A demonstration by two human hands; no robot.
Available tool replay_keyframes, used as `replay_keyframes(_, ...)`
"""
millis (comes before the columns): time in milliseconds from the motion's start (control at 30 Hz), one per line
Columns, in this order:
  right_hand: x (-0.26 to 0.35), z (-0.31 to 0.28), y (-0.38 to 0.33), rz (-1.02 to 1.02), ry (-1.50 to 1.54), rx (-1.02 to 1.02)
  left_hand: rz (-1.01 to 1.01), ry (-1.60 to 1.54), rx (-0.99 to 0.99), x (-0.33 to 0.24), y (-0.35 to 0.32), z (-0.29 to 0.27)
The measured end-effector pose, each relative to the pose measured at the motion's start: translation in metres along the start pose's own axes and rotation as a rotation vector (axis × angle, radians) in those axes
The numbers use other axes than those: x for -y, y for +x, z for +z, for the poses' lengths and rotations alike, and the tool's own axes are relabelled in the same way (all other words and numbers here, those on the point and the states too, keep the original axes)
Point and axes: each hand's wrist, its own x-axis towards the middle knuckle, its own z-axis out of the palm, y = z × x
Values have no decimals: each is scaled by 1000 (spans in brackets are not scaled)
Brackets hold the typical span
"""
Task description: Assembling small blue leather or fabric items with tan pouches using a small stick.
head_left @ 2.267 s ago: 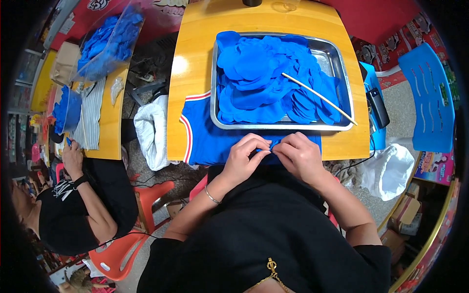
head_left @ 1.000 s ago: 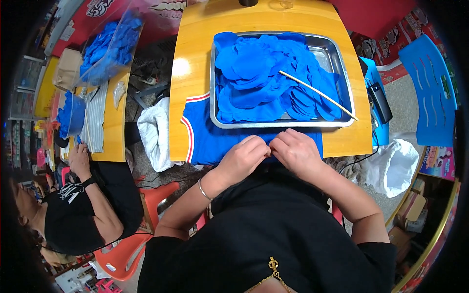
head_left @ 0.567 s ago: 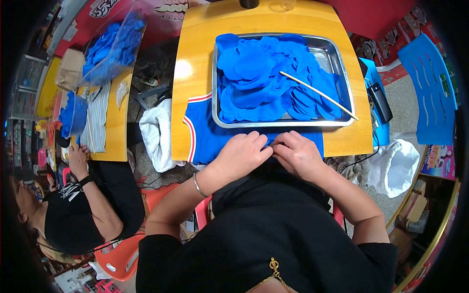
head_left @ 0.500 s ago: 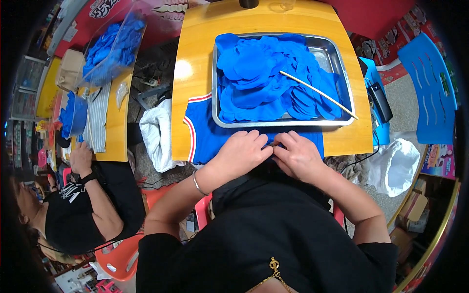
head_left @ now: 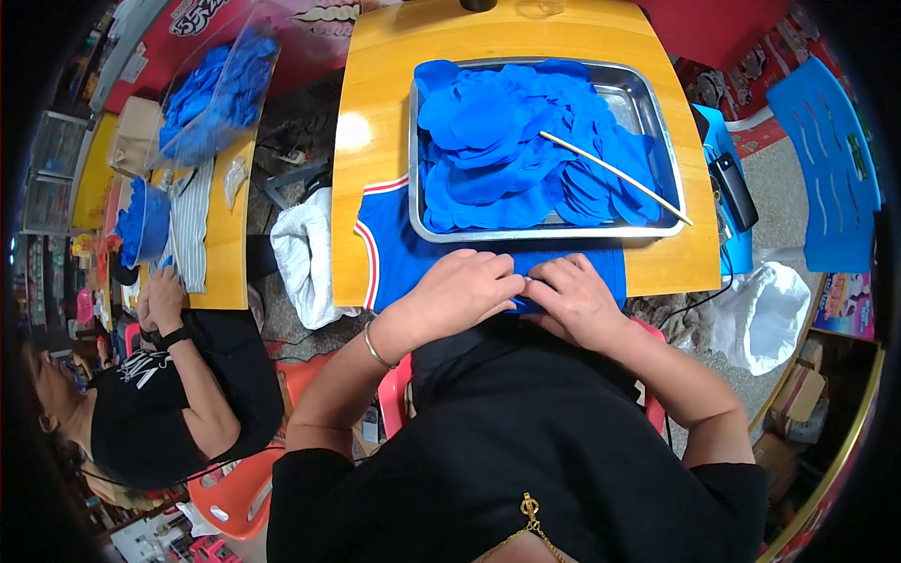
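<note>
My left hand (head_left: 457,294) and my right hand (head_left: 572,298) meet fingertip to fingertip at the near edge of the yellow table (head_left: 375,113). Both pinch the same small bit of blue fabric, which lies on a blue garment with a red and white trim (head_left: 387,257); what is between the fingertips is too small to make out. Just beyond the hands stands a metal tray (head_left: 663,159) heaped with several blue round fabric pieces (head_left: 497,141). A thin wooden stick (head_left: 615,174) lies slanted across the pile.
A white cloth (head_left: 306,259) hangs off the table's left side. A dark device (head_left: 733,191) sits on a blue stool at the right, a white bag (head_left: 765,310) below it. Another person (head_left: 169,375) works at a second yellow table (head_left: 221,225) on the left, beside a clear bag of blue pieces (head_left: 211,94).
My hands have stayed together at the table's near edge, shifting only slightly as the fingers work the blue fabric. The tray and stick have not moved.
</note>
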Motion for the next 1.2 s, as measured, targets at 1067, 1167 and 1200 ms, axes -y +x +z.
replay_keyframes(1067, 2, -3, 13, 337, 175, 60, -67, 37, -151, -3, -16, 11)
replay_keyframes(1167, 3, -5, 13, 339, 220, 17, -50, 19, -255, -9, -16, 10)
replay_keyframes(1200, 4, -4, 13, 334, 218, 20, -54, 20, -260, -10, -17, 10)
